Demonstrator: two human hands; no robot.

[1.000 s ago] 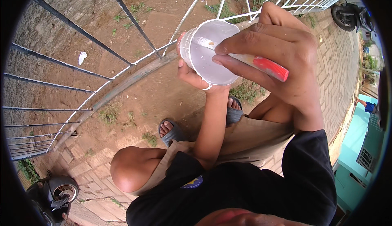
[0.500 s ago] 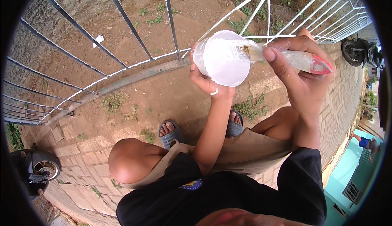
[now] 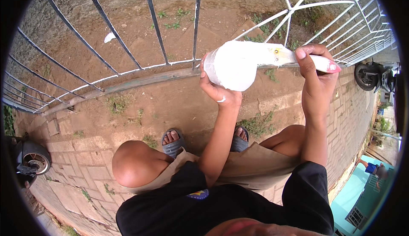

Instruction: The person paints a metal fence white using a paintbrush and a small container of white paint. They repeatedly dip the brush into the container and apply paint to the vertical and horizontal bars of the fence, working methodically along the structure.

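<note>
My left hand (image 3: 216, 89) is wrapped around a translucent plastic cup of white paint (image 3: 232, 72), with a white smear on the hand near the wrist. My right hand (image 3: 317, 67) grips a paintbrush (image 3: 284, 55) by its pale, red-tipped handle. The brush lies nearly level, and its white bristle end is at the cup's right rim, where white brush and white paint blend together. Beyond the cup runs a metal fence; its bars on the right (image 3: 291, 11) are white, while those on the left (image 3: 152, 21) look dark with white edges.
A low ledge (image 3: 140, 80) runs under the fence, with bare soil and weeds around it. Motorcycles stand at the far left (image 3: 32, 161) and far right (image 3: 375, 76). Paving (image 3: 91, 163) lies around my sandalled feet (image 3: 172, 140). Another person (image 3: 377, 171) is at the right.
The brush has shifted from over the cup's mouth toward its right rim and turned flatter. The view has swung, so the fence sits farther right.
</note>
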